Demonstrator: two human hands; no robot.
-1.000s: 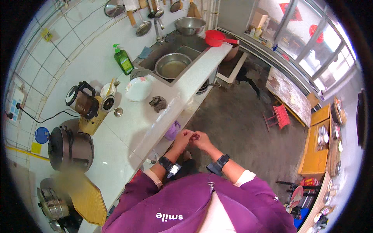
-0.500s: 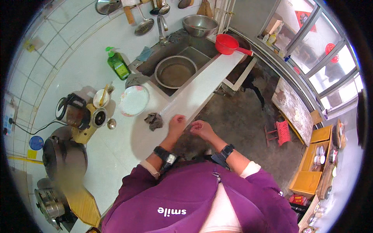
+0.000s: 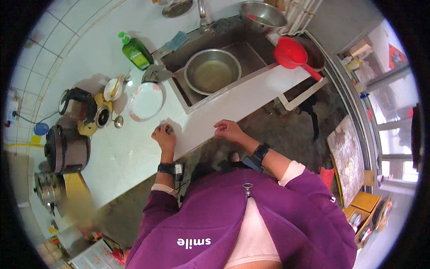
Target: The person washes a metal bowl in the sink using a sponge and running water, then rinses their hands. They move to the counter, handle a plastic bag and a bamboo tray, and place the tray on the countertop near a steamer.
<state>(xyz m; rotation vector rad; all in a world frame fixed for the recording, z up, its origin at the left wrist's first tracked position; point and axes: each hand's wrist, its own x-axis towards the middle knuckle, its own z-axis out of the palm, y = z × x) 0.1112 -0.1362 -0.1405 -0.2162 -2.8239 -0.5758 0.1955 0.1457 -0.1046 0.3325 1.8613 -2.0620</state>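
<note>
On the white counter (image 3: 192, 130), my left hand (image 3: 164, 138) is closed around a crumpled dark grey cloth (image 3: 169, 129), most of which the fingers hide. My right hand (image 3: 229, 130) is over the counter's front edge with its fingers curled in and nothing seen in them. A white plate (image 3: 146, 102) with a pink patterned rim lies just beyond my left hand. Behind the plate, a grey rag (image 3: 156, 74) is bunched at the corner of the sink (image 3: 180, 87). A metal basin (image 3: 212, 71) with cloudy liquid stands in the sink.
A red dipper (image 3: 290, 53) rests on the counter's far right end. A green pump bottle (image 3: 135, 53) stands by the wall. Leftward are a bowl (image 3: 113, 89), a glass kettle (image 3: 77, 105), a small ladle (image 3: 118, 121) and a dark cooker (image 3: 67, 150). A metal bowl (image 3: 263, 17) sits behind the sink.
My left hand has moved left onto the grey cloth and closed on it. My right hand stays near the counter edge, slightly higher. The view has shifted, bringing the sink and basin closer.
</note>
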